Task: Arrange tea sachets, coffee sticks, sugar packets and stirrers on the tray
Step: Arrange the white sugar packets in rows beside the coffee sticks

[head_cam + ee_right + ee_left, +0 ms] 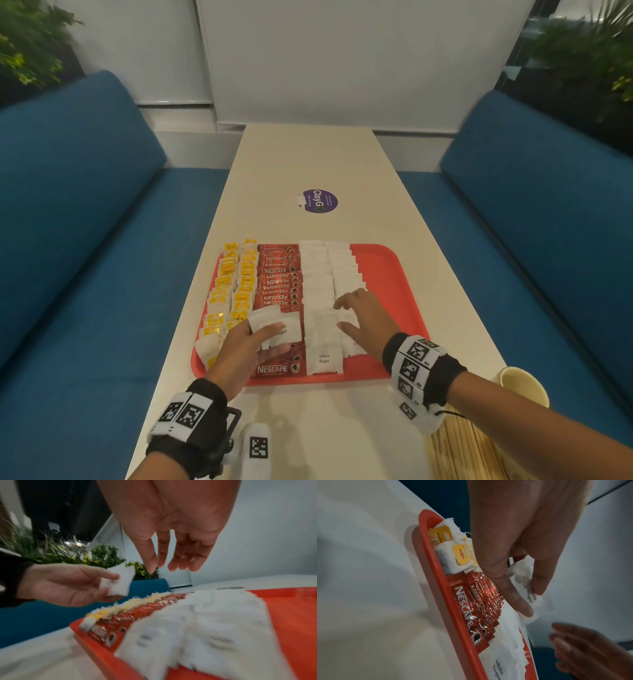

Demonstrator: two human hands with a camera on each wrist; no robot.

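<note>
A red tray (394, 263) lies on the white table (308, 157). On it run rows of yellow-tagged tea sachets (236, 284), red Nescafe coffee sticks (279, 277) and white sugar packets (323, 298). My left hand (263, 339) pinches a few white sugar packets (274, 325) between thumb and fingers, above the coffee sticks at the tray's near left. The same held packets (530, 597) show in the left wrist view, and as a white bundle (118, 581) in the right wrist view. My right hand (356, 315) hovers with fingers spread over the right sugar row, holding nothing.
A paper cup (522, 385) stands at the table's near right corner, with a bundle of wooden stirrers (469, 452) in front of it. A purple round sticker (318, 201) marks the table's middle. Blue bench seats (85, 212) flank the table on both sides.
</note>
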